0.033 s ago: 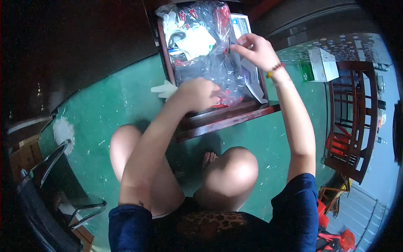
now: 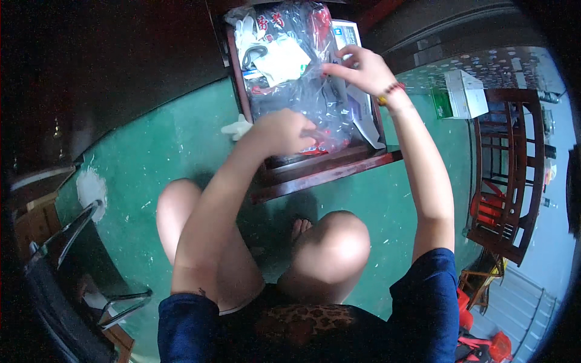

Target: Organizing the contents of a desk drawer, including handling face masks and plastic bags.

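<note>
Obscuring plastic packaging [image 2: 290, 100]: left hand [image 2: 283, 133]

Room above plastic bag [image 2: 289, 100], drawer front [image 2: 327, 179] barring near side

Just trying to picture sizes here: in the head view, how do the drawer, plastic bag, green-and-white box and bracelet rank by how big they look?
Largest to smallest, as they look:
1. Drawer
2. Plastic bag
3. Green-and-white box; it stands beyond the drawer, so its real size is unsure
4. Bracelet
</note>
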Action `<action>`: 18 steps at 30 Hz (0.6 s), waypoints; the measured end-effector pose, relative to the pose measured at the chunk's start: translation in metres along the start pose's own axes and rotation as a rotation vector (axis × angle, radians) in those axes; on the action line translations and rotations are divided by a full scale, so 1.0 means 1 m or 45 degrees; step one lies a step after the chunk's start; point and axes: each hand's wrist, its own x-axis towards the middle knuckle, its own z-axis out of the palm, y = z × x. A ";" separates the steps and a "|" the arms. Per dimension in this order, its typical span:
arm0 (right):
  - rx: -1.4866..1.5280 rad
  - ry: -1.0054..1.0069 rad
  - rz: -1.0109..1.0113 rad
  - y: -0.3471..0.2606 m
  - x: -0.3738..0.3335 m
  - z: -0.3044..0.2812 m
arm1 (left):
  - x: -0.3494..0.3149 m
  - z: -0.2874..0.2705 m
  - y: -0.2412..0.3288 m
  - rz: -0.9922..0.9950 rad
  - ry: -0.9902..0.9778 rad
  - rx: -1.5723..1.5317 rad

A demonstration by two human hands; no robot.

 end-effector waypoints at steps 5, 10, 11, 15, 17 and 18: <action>-0.221 -0.088 -0.155 0.033 0.043 0.021 | -0.009 -0.055 0.001 -0.401 0.041 -0.086; 0.495 0.331 0.016 0.027 0.037 0.007 | -0.024 -0.092 0.019 -0.661 0.516 0.349; 0.321 0.417 -0.090 0.026 0.029 0.012 | -0.021 -0.089 0.019 -0.623 0.474 0.399; -0.083 0.108 -0.944 -0.033 -0.043 0.030 | -0.011 -0.059 0.023 -0.492 0.324 0.666; -0.403 -0.389 -0.869 -0.021 -0.067 0.040 | -0.007 -0.051 0.015 -0.514 0.220 0.892; -0.456 -0.538 -0.734 -0.014 -0.063 0.034 | -0.002 -0.051 0.014 -0.580 0.160 0.881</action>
